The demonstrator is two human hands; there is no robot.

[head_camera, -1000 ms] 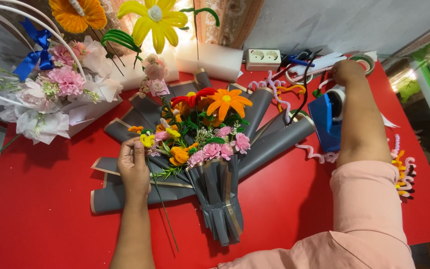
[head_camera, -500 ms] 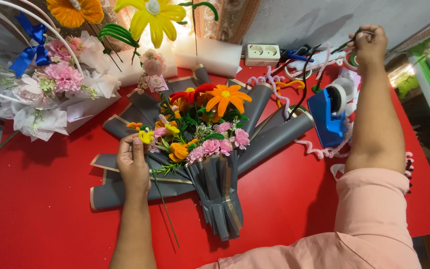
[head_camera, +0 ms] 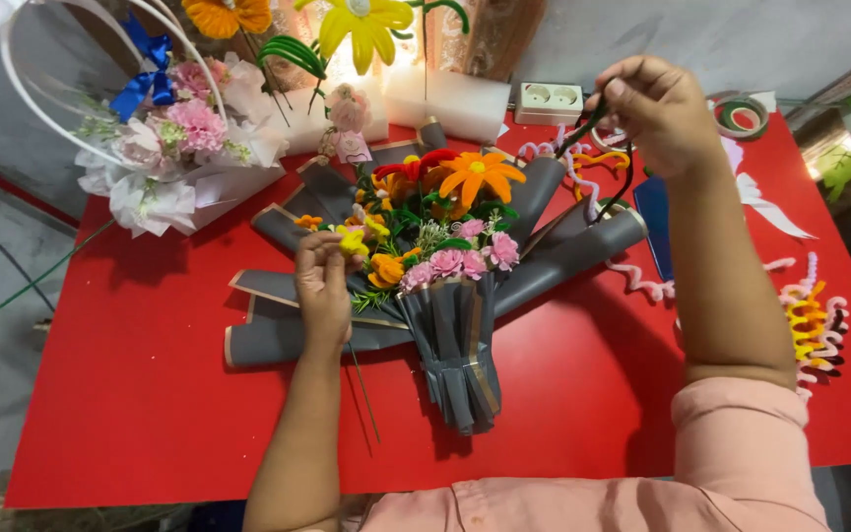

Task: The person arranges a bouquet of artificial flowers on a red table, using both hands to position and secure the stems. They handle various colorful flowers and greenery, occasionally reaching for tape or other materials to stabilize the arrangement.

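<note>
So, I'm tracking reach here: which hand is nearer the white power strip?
Right. The right hand is raised just beside the white power strip; the left hand is down at the bouquet, well away.

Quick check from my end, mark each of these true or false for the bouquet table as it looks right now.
1. The left hand holds a small yellow flower at the bouquet. True.
2. The right hand rests flat on the red table. False: it is raised, pinching a dark green stem.
3. The bouquet is wrapped in grey paper. True.
4. The white power strip lies at the table's near edge. False: it sits at the far edge.
</note>
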